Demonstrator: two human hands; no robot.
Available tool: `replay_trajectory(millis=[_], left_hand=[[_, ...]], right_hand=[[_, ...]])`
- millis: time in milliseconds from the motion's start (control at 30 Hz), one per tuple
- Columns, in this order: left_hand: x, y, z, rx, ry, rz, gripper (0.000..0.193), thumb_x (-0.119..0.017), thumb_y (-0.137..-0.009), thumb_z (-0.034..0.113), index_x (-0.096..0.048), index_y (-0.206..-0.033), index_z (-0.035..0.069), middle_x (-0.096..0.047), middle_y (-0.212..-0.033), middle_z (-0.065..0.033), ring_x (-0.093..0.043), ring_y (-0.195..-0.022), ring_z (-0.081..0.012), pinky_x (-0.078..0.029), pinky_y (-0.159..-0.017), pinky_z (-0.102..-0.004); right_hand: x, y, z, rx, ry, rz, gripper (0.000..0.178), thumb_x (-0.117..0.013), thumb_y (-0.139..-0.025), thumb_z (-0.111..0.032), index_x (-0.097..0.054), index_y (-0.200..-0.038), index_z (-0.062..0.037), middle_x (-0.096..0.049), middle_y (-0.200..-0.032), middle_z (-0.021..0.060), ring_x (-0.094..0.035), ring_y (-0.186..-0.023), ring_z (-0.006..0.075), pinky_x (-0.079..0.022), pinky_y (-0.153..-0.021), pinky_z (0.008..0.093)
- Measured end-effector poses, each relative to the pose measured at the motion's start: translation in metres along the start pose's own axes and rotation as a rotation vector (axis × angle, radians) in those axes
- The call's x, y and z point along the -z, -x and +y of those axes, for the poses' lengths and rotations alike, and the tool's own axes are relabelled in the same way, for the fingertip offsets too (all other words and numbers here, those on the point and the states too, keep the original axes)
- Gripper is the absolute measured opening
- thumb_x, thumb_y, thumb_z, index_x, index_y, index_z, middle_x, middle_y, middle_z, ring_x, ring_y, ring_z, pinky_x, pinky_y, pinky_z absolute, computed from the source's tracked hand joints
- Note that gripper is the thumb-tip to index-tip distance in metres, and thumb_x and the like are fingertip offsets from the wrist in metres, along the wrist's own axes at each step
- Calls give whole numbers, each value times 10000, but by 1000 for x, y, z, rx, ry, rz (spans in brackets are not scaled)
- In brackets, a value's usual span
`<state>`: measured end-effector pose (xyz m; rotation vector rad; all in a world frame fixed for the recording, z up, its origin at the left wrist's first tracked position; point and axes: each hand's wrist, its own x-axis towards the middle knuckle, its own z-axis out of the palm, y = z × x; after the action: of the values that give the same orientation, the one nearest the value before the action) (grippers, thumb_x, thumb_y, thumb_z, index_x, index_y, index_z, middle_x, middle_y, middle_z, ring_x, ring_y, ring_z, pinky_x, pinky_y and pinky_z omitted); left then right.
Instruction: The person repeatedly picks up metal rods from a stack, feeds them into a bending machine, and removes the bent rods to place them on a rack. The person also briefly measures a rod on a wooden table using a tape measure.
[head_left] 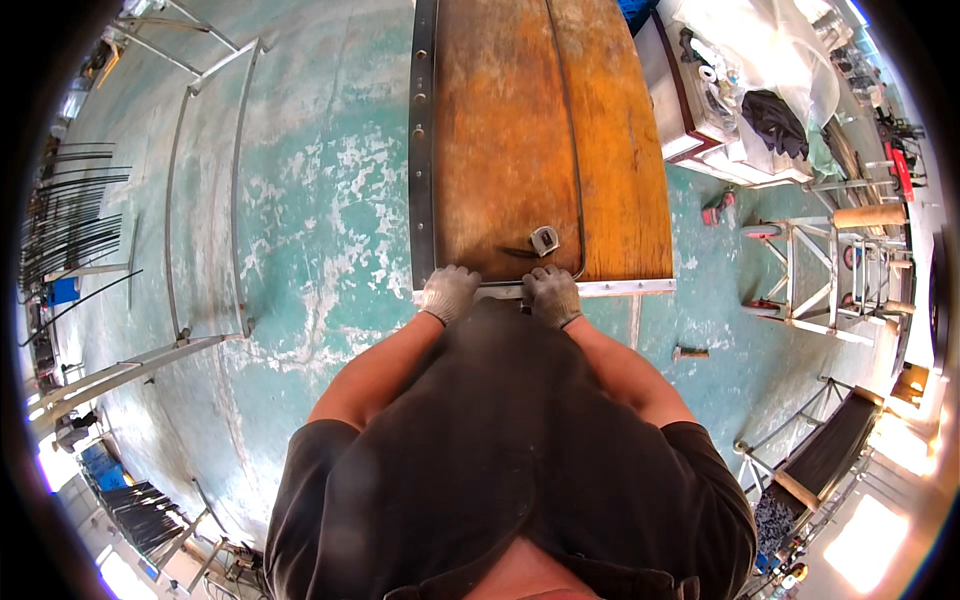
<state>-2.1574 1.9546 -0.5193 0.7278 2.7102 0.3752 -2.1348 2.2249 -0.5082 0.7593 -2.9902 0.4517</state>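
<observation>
A long wooden worktable (620, 160) with a worn orange-brown top reaches away in front of me. On it lies a thin dark metal rod frame (577, 160) with a rounded near corner. My left hand (452, 293), in a pale grey work glove, curls its fingers over the near side of this frame, at the table's left corner. A short way to the right, my right hand (551, 297), gloved alike, closes over the same side near the bend. The undersides of both hands are hidden. Just beyond the right hand sits a silver tape measure (544, 240).
A dark steel rail with holes (420, 180) edges the table's left side; a light metal strip (630, 287) edges the near end. A hammer (691, 352) lies on the green floor. Metal racks (240, 200) stand left; a wheeled frame (810, 265) and cluttered white cabinet (690, 100) stand right.
</observation>
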Motion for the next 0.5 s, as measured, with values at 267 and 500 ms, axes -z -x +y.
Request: replay_trajectory(millis=[267,500], left_hand=[[9,-1,4,18,-17,-29,161,-672,-898,248,-728,-979,120,-728,-987,-125,-711,-995,-322,-576,-842,-474],[2,4,2,11,9,-6,192,-716,-876,281,-727,-1002,137,-720,-987,-110,-697,-1012,-317,-569,-864,-470]], right_hand=[[2,0,-4,-4,14,9,128,-686,-792,-226,-650,-850,-117,-644,-873,77,-643,-898,292,-501,-751,458],[5,-1,-5,-15,-21,0,95,-685,-820,-199,-650,-866,-124,-643,-869,72,-651,-886,308,-510,-739,474]])
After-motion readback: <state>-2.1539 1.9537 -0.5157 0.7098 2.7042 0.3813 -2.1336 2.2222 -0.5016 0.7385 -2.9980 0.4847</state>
